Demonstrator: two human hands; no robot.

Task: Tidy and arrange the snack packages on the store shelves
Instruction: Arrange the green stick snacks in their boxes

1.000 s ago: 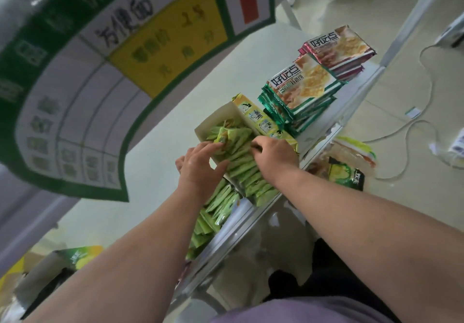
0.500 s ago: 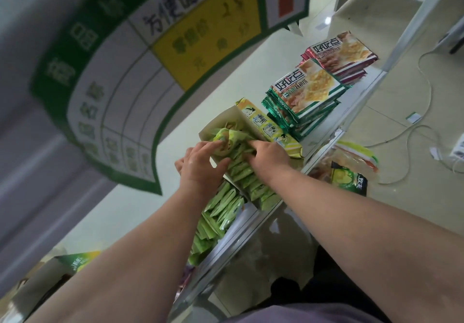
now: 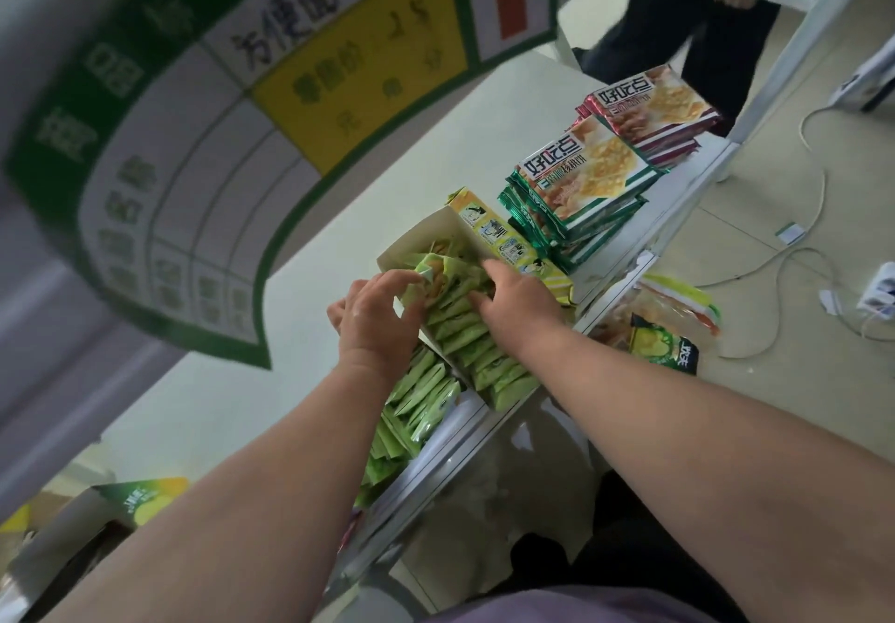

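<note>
A pale store shelf (image 3: 368,177) runs under a large green-bordered price sign (image 3: 218,148), with grey floor and loose white cables beyond its front edge. The landmark is the open display box (image 3: 489,230) on the shelf: inside it stands a row of small green snack sachets (image 3: 460,327), packed on edge like cards, the row's long axis running from the box's back wall toward the shelf's front rail. A second such row (image 3: 416,404) lies just beside the box on its left; stacked biscuit packs (image 3: 586,177) sit just behind the box. The left hand (image 3: 373,317) pinches the top corner of a sachet near the back of the row; the right hand (image 3: 513,298) has fingers curled into the row, though whether it grips any sachet cannot be told. These sachets look light, thin, floppy and slick, likely to fan or topple, so squeezing the row's two ends together seems wiser than tugging corners.
</note>
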